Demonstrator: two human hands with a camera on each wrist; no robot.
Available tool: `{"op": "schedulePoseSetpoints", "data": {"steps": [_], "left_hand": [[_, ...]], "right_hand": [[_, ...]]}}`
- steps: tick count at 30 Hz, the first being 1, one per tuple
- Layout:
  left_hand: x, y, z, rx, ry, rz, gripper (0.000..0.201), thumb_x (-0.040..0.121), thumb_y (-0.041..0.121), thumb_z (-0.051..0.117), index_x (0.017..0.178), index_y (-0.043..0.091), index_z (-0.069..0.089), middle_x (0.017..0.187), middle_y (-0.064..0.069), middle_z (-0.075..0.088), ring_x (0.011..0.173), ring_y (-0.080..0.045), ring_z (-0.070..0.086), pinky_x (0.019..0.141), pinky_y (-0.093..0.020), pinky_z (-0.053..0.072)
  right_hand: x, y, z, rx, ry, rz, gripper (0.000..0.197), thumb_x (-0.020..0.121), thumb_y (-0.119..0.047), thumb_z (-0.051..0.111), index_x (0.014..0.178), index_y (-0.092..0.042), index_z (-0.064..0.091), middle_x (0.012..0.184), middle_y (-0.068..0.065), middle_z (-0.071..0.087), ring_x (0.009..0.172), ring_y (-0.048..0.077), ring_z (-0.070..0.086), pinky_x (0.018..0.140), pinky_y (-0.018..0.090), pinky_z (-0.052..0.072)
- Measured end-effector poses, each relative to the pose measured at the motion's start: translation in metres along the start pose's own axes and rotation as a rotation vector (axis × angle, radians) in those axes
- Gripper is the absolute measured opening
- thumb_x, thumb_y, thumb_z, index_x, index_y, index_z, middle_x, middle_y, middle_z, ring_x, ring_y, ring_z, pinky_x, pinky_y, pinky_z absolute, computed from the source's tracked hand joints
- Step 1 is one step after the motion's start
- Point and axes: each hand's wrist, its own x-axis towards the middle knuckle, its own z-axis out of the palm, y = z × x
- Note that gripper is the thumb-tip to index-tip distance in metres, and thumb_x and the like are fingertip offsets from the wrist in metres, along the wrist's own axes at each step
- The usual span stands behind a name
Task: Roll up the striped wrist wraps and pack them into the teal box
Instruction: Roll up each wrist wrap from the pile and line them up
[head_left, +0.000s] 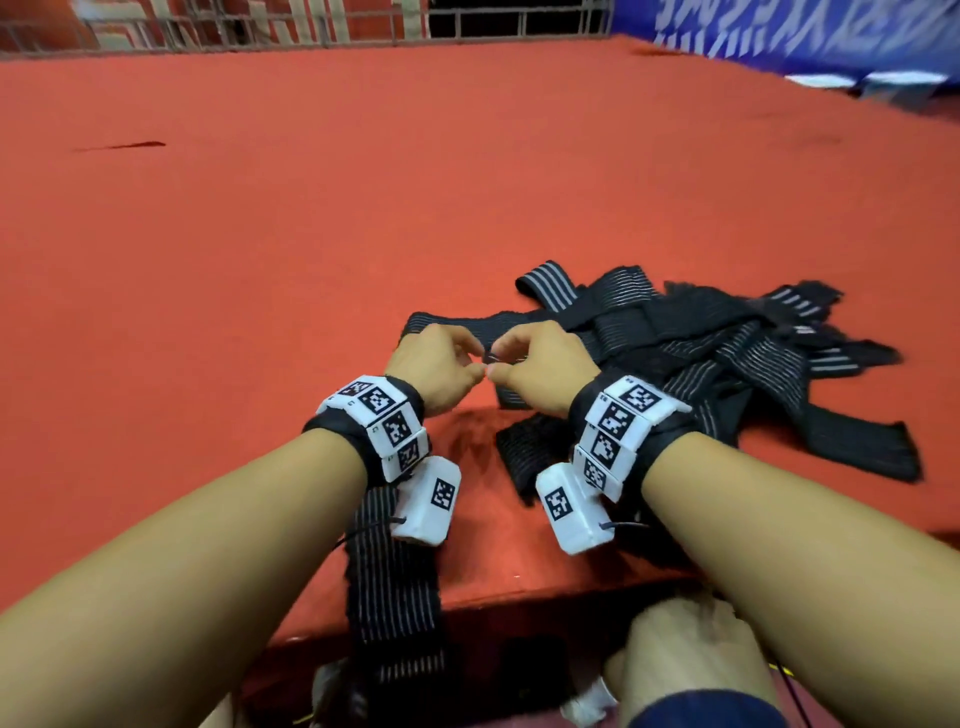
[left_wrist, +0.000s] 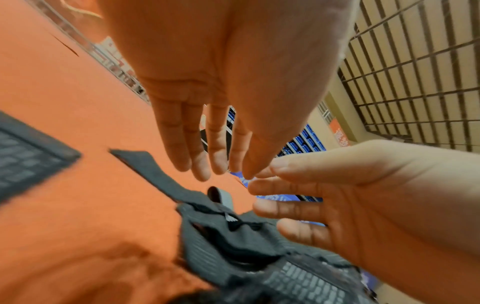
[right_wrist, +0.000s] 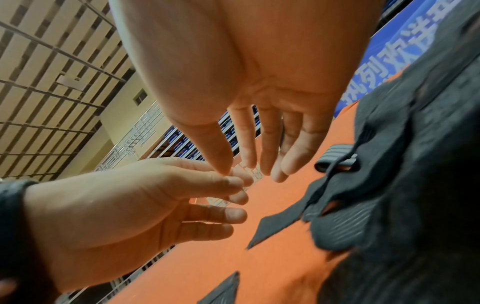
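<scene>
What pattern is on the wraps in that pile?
Black with thin grey lengthwise stripes on the wraps; head view.

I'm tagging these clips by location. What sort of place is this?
Probably an indoor sports hall or gym: a broad red mat serves as the work surface, a blue banner hangs behind, rows of blue seats show, and metal railings line the far edge.

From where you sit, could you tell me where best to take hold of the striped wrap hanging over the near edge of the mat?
Probably pinch the striped wrap at its upper end, under the left hand, coming from above. It lies flat on the red mat there, while its lower end hangs over the edge, so rolling could start there.
</scene>
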Motion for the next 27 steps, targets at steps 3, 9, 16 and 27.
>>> {"op": "schedulePoseSetpoints", "data": {"steps": [3,9,16,27], "left_hand": [[0.001,0.038,0.019,-0.036,-0.045,0.071,0.021,0.090,0.037,0.072,0.107,0.026,0.072,0.095,0.005,0.069,0.096,-0.019,0.064,0.078,-0.025,0.043],[0.004,0.085,0.063,0.002,-0.210,0.085,0.044,0.083,0.040,0.080,0.122,0.024,0.067,0.121,0.002,0.070,0.113,-0.018,0.064,0.097,-0.028,0.048],[0.009,0.101,0.090,0.088,-0.224,0.069,0.022,0.080,0.029,0.080,0.092,0.029,0.061,0.107,0.000,0.071,0.104,-0.024,0.066,0.093,-0.036,0.052],[-0.007,0.105,0.059,-0.116,-0.027,0.176,0.019,0.085,0.015,0.054,0.071,0.024,0.063,0.070,0.004,0.064,0.076,-0.021,0.061,0.071,-0.032,0.050]], "right_hand": [[-0.013,0.025,-0.032,0.023,0.102,0.058,0.023,0.085,-0.031,0.077,0.105,-0.019,0.073,0.107,-0.001,0.073,0.108,0.018,0.064,0.093,0.028,0.047],[-0.038,0.076,-0.078,0.060,0.260,0.201,0.013,0.086,-0.024,0.076,0.097,-0.018,0.073,0.093,-0.004,0.069,0.105,0.020,0.065,0.091,0.025,0.046],[-0.048,0.103,-0.083,0.049,0.241,0.270,0.021,0.085,-0.029,0.078,0.101,-0.018,0.073,0.099,-0.002,0.071,0.101,0.018,0.064,0.080,0.021,0.039],[-0.040,0.090,-0.073,0.285,0.285,0.286,0.064,0.083,-0.057,0.067,0.125,-0.012,0.050,0.090,0.002,0.073,0.089,0.023,0.072,0.084,0.042,0.057]]}}
